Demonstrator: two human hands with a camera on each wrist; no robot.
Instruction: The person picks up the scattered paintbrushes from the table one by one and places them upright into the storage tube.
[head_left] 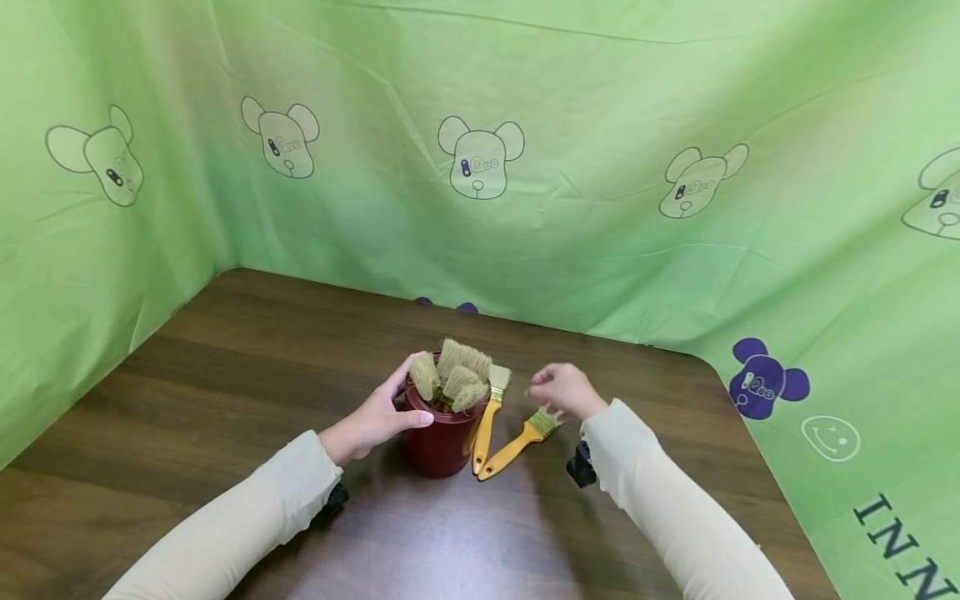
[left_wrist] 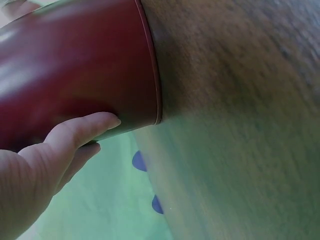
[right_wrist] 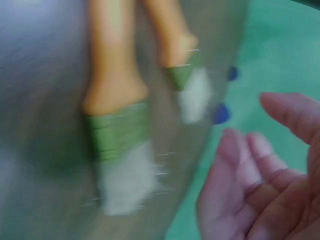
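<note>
A dark red, smooth-sided round container (head_left: 438, 446) stands upright on the table, filled with several paintbrushes (head_left: 459, 373), pale bristles up. My left hand (head_left: 378, 417) holds it from the left, thumb on the near side of the rim and fingers round the far side. In the left wrist view, fingers of the left hand (left_wrist: 65, 145) lie along the red wall. Right of the container lie a narrow paintbrush (head_left: 486, 429) and a wider paintbrush (head_left: 525, 442), both with yellow handles. Just above the wider one's bristles hovers my right hand (head_left: 570, 392), fingers loosely bent, holding nothing.
The brown wood-look table (head_left: 247, 367) meets a green cloth backdrop (head_left: 375, 208) printed with bear heads at the back and both sides. Dark wrist devices sit under both cuffs. Both loose brushes are blurred in the right wrist view.
</note>
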